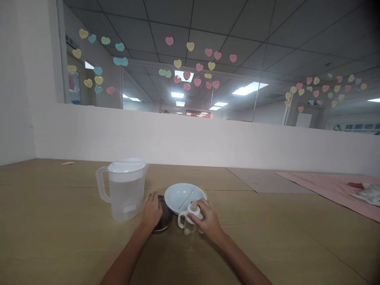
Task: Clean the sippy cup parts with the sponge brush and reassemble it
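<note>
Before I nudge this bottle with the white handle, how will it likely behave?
The bottle looks narrow and upright, so a push near its top could tip it. If it falls, the protruding handle would probably limit rolling. Its smooth, clear body seems likely to be stiff.

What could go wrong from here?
The right hand holds the two-handled bottle close to the white bowl, so it might bump the bowl. The left hand, at the dark round dish, is close to the pitcher and could nudge it.
</note>
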Demonstrator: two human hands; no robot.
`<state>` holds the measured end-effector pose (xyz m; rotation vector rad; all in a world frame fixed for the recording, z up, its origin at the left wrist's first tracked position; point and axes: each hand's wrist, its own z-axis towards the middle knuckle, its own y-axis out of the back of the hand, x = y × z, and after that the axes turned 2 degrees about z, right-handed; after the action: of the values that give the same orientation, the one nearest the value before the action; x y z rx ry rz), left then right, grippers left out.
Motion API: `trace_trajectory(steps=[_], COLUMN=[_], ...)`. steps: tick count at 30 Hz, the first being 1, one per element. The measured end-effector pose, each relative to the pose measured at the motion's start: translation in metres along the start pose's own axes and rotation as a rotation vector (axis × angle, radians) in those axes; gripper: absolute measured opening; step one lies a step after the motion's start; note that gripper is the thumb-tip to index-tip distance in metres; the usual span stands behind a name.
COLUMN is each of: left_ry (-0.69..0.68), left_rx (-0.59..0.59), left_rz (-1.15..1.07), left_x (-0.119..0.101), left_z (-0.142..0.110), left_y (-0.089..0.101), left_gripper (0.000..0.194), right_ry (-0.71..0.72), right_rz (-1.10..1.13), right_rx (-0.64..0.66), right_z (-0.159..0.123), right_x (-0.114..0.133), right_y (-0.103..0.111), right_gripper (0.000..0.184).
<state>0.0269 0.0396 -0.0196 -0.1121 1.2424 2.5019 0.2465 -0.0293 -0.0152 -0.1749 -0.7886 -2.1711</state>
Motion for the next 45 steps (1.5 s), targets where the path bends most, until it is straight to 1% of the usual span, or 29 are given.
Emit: trace_trajectory(steps=[2, 4, 6, 7, 9, 11, 13, 15, 16, 19, 21, 23, 25, 27, 29, 31, 34, 40, 45], left_ry=[0.0, 0.015, 0.037, 0.046, 0.041, 0.008, -0.062, -0.147, -0.197, -0.364, -0.454, -0.486, -0.456, -0.395, -0.36, -0.355, -0.34, -0.296, -0.298], left_rx=[0.07, 0.102, 0.099, 0.074, -0.041, -0.22, -0.383, -0.459, -0.474, -0.44, -0.364, -0.255, -0.148, -0.068, -0.008, 0.03, 0.054, 0.041, 0.069], left_rz=[0.112, 0.177, 0.189, 0.17, 0.076, -0.093, -0.293, -0.442, -0.489, -0.564, -0.588, -0.607, -0.63, -0.668, -0.719, -0.778, -0.845, -0.902, -0.89], left_x=[0.001, 0.0, -0.002, -0.003, -0.006, -0.015, -0.028, -0.043, -0.051, -0.068, -0.074, -0.078, -0.081, -0.084, -0.087, -0.09, -0.092, -0.092, -0.091], left_z=[-0.003, -0.005, -0.005, -0.004, -0.001, 0.001, -0.001, -0.007, -0.011, -0.025, -0.032, -0.036, -0.038, -0.04, -0.042, -0.044, -0.046, -0.046, -0.047], left_y=[-0.001, -0.001, 0.004, 0.007, 0.018, 0.03, 0.041, 0.047, 0.048, 0.042, 0.038, 0.037, 0.038, 0.041, 0.044, 0.045, 0.043, 0.037, 0.035], left_gripper=[0.043, 0.047, 0.051, 0.05, 0.044, 0.037, 0.035, 0.033, 0.032, 0.032, 0.033, 0.035, 0.035, 0.035, 0.036, 0.037, 0.038, 0.038, 0.039], right_ry=[0.001, -0.003, -0.013, -0.02, -0.036, -0.053, -0.079, -0.111, -0.125, -0.145, -0.15, -0.141, -0.131, -0.117, -0.067, 0.004, 0.043, -0.01, -0.032], right_rz=[-0.001, 0.002, 0.011, 0.017, 0.027, 0.04, 0.061, 0.081, 0.088, 0.103, 0.105, 0.101, 0.094, 0.077, 0.046, 0.016, 0.001, 0.01, -0.012], right_rx=[0.006, 0.011, 0.021, 0.026, 0.025, 0.013, 0.002, -0.009, -0.016, -0.032, -0.036, -0.035, -0.034, -0.029, -0.027, -0.031, -0.036, -0.096, -0.125], right_z=[0.0, 0.0, 0.0, 0.0, -0.001, -0.001, -0.002, -0.003, -0.004, -0.004, -0.004, -0.005, -0.006, -0.006, -0.007, -0.008, -0.009, -0.011, -0.014], right_x=[0.0, 0.0, 0.0, 0.0, 0.001, 0.002, 0.002, 0.002, 0.002, 0.001, 0.001, 0.001, 0.002, 0.003, 0.004, 0.004, 0.005, 0.007, 0.007], right_y=[0.0, 0.0, 0.0, 0.0, 0.0, -0.001, -0.002, -0.004, -0.005, -0.008, -0.009, -0.01, -0.009, -0.009, -0.008, -0.008, -0.009, -0.016, -0.021], right_gripper=[0.024, 0.025, 0.025, 0.025, 0.027, 0.033, 0.042, 0.052, 0.056, 0.063, 0.064, 0.064, 0.067, 0.068, 0.065, 0.059, 0.055, 0.052, 0.051])
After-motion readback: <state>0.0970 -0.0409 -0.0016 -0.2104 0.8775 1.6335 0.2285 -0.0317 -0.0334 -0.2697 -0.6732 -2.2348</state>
